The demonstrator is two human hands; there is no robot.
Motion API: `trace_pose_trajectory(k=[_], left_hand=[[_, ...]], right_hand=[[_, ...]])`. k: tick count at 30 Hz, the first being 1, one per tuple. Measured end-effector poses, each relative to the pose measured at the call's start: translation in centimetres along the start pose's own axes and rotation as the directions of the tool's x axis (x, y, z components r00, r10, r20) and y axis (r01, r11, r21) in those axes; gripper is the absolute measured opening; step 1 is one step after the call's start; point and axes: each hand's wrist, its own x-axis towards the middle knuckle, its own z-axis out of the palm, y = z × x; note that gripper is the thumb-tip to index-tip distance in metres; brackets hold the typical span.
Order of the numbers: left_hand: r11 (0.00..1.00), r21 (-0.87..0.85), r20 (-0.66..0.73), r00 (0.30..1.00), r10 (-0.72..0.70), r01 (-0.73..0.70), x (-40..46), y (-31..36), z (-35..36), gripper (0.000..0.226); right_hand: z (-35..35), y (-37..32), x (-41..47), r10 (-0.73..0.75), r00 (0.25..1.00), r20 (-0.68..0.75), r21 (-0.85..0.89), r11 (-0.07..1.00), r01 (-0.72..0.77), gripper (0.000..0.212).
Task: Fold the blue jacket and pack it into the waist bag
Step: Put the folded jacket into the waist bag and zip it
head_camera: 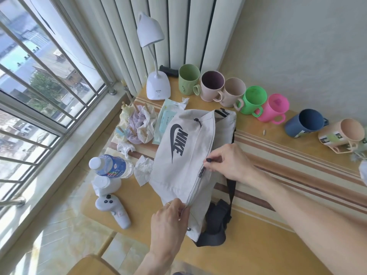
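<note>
The pale grey waist bag [178,175] with a black logo lies on the yellow table, its black strap [216,223] bunched at the near end. My left hand [168,221] pinches the bag's near end beside the zipper line. My right hand [226,161] pinches the dark zipper pull at about the middle of the zipper. The zipper looks shut from the near end up to the pull. No blue jacket is visible; I cannot tell what is inside the bag.
A row of several cups [252,100] stands along the wall. A white desk lamp [157,86], a wipes pack [166,120], crumpled tissues [142,170], a water bottle [111,166] and a white controller [113,209] crowd the left. The table edge [95,213] drops off left.
</note>
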Motion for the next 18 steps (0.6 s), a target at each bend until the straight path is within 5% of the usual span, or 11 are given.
trace_pose_trajectory(k=[12,18], left_hand=[[0.999,0.023,0.024,0.999,-0.033,0.033,0.4,-1.5,0.7,0.036],[0.998,0.056,0.066,0.997,-0.035,0.032,0.0,-2.1,0.9,0.038]], right_hand=[[-3.3,2.5,9.8,0.115,0.988,-0.098,-0.080,0.989,-0.124,0.003],[-5.8,5.1,12.7,0.279,0.918,-0.281,0.000,0.957,-0.290,0.009]])
